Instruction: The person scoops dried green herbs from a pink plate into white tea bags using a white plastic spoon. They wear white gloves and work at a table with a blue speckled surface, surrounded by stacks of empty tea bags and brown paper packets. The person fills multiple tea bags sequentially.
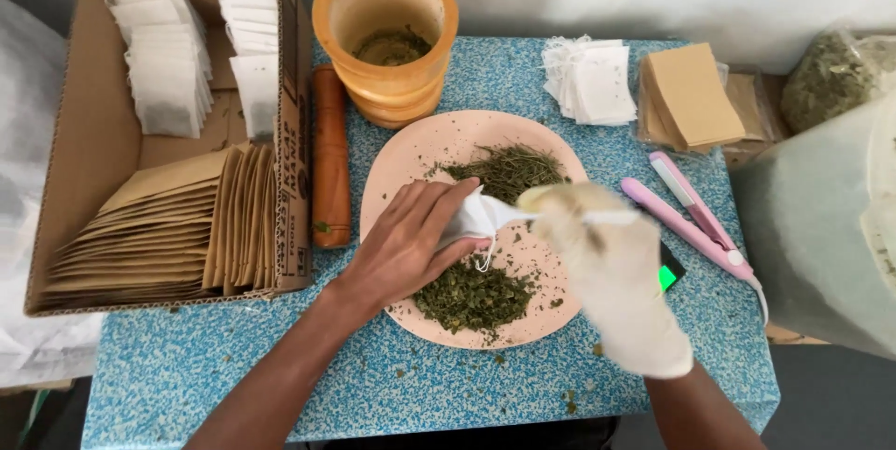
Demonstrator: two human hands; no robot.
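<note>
**Small white bag held open over a plate of dried herbs**

Fingers of the bare left hand [406, 245] are curled closed around a small white filter bag [476, 218], pinching it near its mouth so that it sits just above the middle of the pink plate [411, 147]. From about four o'clock, the gloved right hand [611, 268] meets the bag; its fingers are closed on a pale spoon-like handle [583, 217] whose far end points at the bag's opening. The glove is blurred, so the exact grip cannot be told.

On the plate, one heap of dried green herbs [509, 170] lies at twelve o'clock from the bag, and a second, darker heap [471, 299] lies at six o'clock. Loose flakes are scattered on the plate and on the blue speckled table [392, 385].

At eleven o'clock from the plate stands an orange mortar [385, 35] with some herb in its bottom, and a brown pestle [330, 156] lies just beside the plate at nine o'clock. Further to nine o'clock sits a cardboard box [84, 147] holding rows of white bags [163, 53] and fanned brown envelopes [168, 231].

At one o'clock a stack of white bags [593, 81] rests near a pile of brown envelopes [693, 95]. A pink sealing iron [695, 221] lies at three o'clock, close to the gloved hand, with a small green light [668, 277] showing beside it.
</note>
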